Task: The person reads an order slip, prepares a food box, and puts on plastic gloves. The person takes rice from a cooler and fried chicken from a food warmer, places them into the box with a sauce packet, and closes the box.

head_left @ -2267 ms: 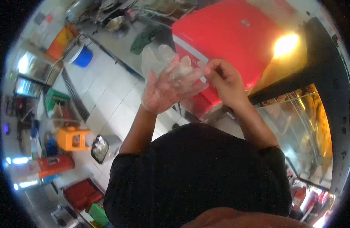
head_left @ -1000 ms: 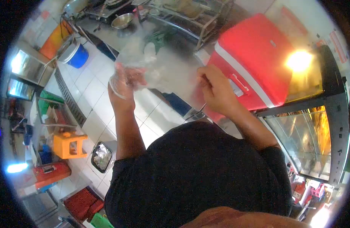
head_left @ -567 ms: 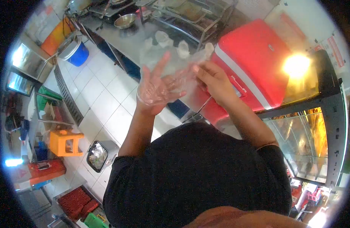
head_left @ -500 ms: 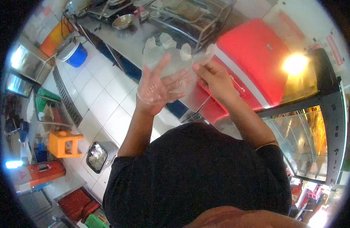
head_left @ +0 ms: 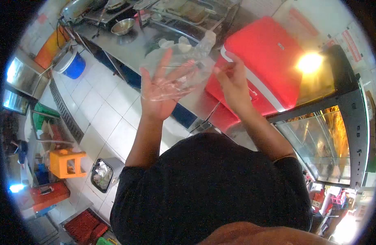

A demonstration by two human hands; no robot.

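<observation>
My left hand (head_left: pixel 165 87) is held up, palm toward me, its fingers spread inside a clear, thin plastic glove (head_left: pixel 186 69). The loose film reaches past the fingertips and bunches toward the upper right. Close to the glove's right edge is my right hand (head_left: pixel 236 81), bare, with thumb and fingers apart; whether the thumb touches the film is hard to make out. Behind the glove, several pale, whitish pieces (head_left: pixel 184 41) show on the steel counter (head_left: pixel 149 36).
A red cooler box (head_left: pixel 265 57) stands right of my hands, beside a lit glass display case (head_left: pixel 314 139). A metal bowl (head_left: pixel 123 27) sits on the counter. On the tiled floor are a blue bucket (head_left: pixel 75 67), an orange stool (head_left: pixel 67 163) and a bin (head_left: pixel 104 174).
My right thumb and fingers, earlier pinched on the glove film, have come apart and shifted slightly right. My gloved left hand has moved a little left, with the film stretched out across its fingers.
</observation>
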